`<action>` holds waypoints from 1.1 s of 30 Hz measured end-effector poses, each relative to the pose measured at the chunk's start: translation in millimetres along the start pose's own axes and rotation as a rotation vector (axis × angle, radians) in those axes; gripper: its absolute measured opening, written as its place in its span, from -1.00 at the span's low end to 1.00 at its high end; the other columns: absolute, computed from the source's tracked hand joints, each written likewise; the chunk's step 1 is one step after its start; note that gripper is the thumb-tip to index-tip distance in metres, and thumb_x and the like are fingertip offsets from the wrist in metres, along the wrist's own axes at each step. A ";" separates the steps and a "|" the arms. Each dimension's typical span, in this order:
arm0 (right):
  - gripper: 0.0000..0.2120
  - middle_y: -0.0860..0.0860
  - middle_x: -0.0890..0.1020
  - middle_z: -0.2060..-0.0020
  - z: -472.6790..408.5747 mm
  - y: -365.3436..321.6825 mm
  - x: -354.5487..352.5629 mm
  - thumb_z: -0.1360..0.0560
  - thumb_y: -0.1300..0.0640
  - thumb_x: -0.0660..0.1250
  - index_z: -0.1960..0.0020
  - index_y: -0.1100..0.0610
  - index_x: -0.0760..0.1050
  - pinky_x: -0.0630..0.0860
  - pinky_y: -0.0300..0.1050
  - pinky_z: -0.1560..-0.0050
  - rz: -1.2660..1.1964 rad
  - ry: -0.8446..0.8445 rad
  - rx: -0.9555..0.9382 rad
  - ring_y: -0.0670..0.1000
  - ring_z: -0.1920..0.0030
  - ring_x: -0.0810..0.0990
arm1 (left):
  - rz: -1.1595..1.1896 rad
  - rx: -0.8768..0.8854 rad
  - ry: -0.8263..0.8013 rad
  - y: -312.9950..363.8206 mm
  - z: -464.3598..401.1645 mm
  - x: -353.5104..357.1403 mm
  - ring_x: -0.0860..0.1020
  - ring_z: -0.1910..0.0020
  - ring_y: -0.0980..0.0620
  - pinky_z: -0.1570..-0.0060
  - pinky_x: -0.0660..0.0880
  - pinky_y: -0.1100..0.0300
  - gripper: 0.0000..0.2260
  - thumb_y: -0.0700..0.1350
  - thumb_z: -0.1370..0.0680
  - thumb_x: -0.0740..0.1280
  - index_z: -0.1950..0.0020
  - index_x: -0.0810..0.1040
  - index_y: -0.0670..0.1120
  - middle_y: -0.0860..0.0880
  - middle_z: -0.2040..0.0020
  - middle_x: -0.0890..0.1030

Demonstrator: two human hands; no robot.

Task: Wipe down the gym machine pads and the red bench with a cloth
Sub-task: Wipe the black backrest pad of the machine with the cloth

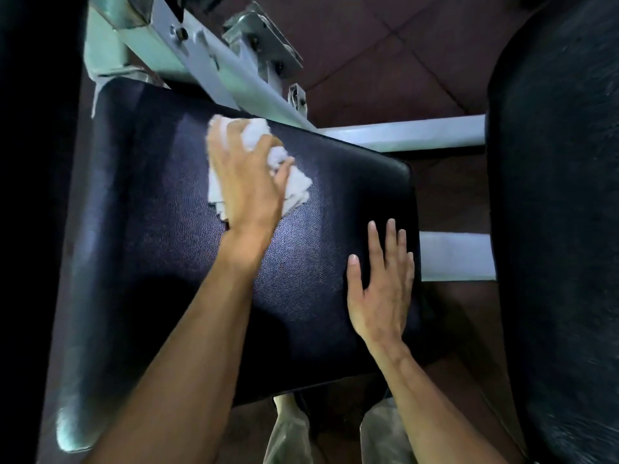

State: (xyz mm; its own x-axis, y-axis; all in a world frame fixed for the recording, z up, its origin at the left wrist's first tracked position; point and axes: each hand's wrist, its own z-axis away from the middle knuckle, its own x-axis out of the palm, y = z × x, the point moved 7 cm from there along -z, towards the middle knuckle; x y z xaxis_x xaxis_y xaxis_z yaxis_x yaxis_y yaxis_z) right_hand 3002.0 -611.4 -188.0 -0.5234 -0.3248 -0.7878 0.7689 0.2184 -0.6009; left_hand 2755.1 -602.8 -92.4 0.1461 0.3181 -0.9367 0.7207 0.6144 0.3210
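The person leaned over a dark padded seat (160, 262) of the gym machine, both bare forearms reaching out across it. The left hand (248, 182) lay on a crumpled white cloth (294, 185), fingers curled over the wad and the thumb hooked round its right side, holding it against the upper middle of the pad. Folds of the cloth stuck out past the hand on both sides and above the knuckles (the part under the palm could not be seen).

The right hand (382, 289) lay flat on the same pad near its right edge, fingers straight and slightly spread, holding nothing. The two hands were apart, with bare vinyl between them, and the pad's grain caught a patch of light there.

Beyond the pad's far edge ran a pale grey metal frame (214, 61) set on a slant, with a bolted bracket (264, 38) just behind it. Two pale crossbars (418, 132) ran from the pad's right side to a second dark pad (562, 229), which filled the right of the view and stood apart from the first. The floor (385, 55) beneath was dark reddish tile. Below the pad's near edge showed light-coloured trouser legs (291, 437).
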 end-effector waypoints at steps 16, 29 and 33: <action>-0.48 -0.03 0.24 -0.58 18.7 -23.7 -28.5 -0.63 -0.10 0.16 -0.54 0.04 0.29 0.15 0.06 -0.57 -0.541 -0.012 0.051 -0.09 -0.59 0.13 | -0.010 0.125 -0.059 -26.0 124.1 -47.4 0.30 -0.51 -0.17 -0.49 0.18 -0.19 -0.62 0.10 -0.58 0.26 -0.35 0.54 -0.02 -0.18 -0.49 0.36; -0.20 0.06 0.14 -0.61 85.3 -95.0 6.8 -0.51 -0.31 0.24 -0.61 0.02 0.09 0.17 0.17 -0.54 -0.133 0.032 -0.054 0.07 -0.61 0.11 | -0.354 -0.072 -0.029 -59.2 116.0 -42.6 0.04 -0.61 -0.06 -0.57 -0.05 -0.09 -0.57 0.12 -0.66 0.08 -0.53 0.26 0.13 -0.09 -0.62 0.07; -0.31 0.12 0.13 -0.61 72.9 -111.9 6.7 -0.56 -0.15 0.29 -0.59 0.09 0.17 0.10 0.21 -0.56 -0.116 0.060 -0.064 0.14 -0.61 0.08 | -0.380 -0.063 -0.035 -58.9 114.9 -41.8 0.05 -0.61 -0.08 -0.56 -0.01 -0.11 -0.57 0.13 -0.66 0.05 -0.54 0.24 0.14 -0.10 -0.62 0.07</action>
State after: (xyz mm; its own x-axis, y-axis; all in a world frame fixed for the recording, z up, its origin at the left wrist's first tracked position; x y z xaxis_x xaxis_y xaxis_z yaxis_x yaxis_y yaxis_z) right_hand 2939.2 -705.1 -116.1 -0.6296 -0.2962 -0.7183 0.6782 0.2416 -0.6940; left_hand 2784.5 -735.3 -88.1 -0.0998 0.0350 -0.9944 0.6849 0.7274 -0.0432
